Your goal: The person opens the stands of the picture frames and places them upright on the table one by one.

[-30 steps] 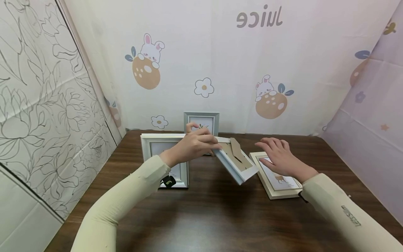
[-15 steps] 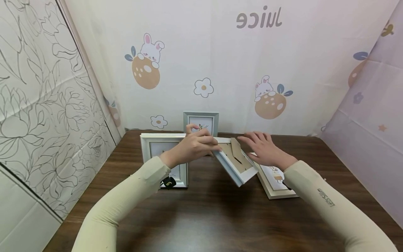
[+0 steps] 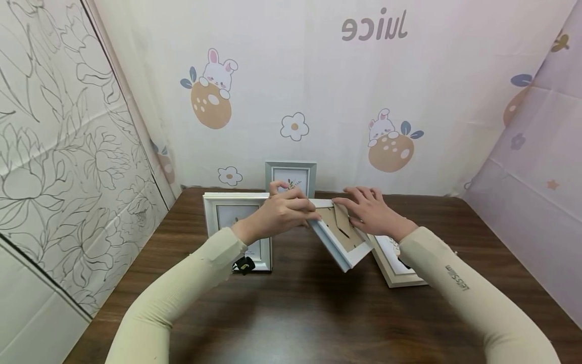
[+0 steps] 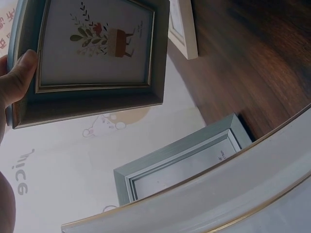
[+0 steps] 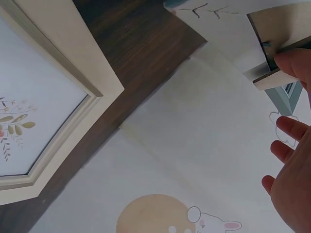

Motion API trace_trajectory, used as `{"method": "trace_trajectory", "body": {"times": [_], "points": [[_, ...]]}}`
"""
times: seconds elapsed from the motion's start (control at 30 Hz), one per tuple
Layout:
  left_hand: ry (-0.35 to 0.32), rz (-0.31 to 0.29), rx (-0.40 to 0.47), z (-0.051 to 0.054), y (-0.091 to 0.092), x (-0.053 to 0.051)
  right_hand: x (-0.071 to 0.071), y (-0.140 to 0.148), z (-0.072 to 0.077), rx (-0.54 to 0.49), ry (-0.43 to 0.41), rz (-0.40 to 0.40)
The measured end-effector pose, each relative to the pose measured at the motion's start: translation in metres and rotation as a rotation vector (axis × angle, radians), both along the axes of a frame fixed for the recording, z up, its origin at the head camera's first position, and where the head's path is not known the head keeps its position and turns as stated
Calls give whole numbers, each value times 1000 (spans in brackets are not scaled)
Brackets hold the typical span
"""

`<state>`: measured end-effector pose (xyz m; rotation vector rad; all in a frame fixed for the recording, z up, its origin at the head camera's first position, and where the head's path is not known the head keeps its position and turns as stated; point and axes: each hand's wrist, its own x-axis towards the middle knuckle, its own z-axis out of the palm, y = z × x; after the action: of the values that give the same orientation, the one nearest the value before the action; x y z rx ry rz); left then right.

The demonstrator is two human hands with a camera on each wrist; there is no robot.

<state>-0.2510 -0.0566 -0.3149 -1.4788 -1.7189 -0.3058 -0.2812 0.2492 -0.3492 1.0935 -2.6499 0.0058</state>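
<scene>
My left hand (image 3: 279, 212) grips a picture frame (image 3: 325, 241) by its edge, held tilted above the table with its back toward me. Its front (image 4: 160, 73) shows a potted-plant print in the left wrist view. On the back, a brown fold-out stand (image 3: 342, 217) sticks up. My right hand (image 3: 370, 211) pinches this stand between thumb and index finger, and the other fingers reach out loosely. In the right wrist view a fingertip meets the edge of the stand (image 5: 286, 29). The far side of the pinch is hidden.
A white frame (image 3: 210, 215) stands upright at left, partly behind my left arm. Behind it a grey-green frame (image 3: 291, 165) stands near the back curtain (image 3: 336, 91). At right a cream frame (image 3: 386, 277) lies face up on the dark wooden table (image 3: 300, 313), partly under my right forearm.
My right hand has moved left from over the cream frame to the stand on the back of the held frame. My left hand and the picture frame have barely moved.
</scene>
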Motion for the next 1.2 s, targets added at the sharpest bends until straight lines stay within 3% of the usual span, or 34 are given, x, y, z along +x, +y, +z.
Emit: {"method": "trace_trajectory", "body": {"times": [0.47,1.2], "points": [[-13,20,-16,1,0,0,-2,1,3,4,47,-6],[-21,20,-24,3,2,0,7,14,19,10,139,-94]]}}
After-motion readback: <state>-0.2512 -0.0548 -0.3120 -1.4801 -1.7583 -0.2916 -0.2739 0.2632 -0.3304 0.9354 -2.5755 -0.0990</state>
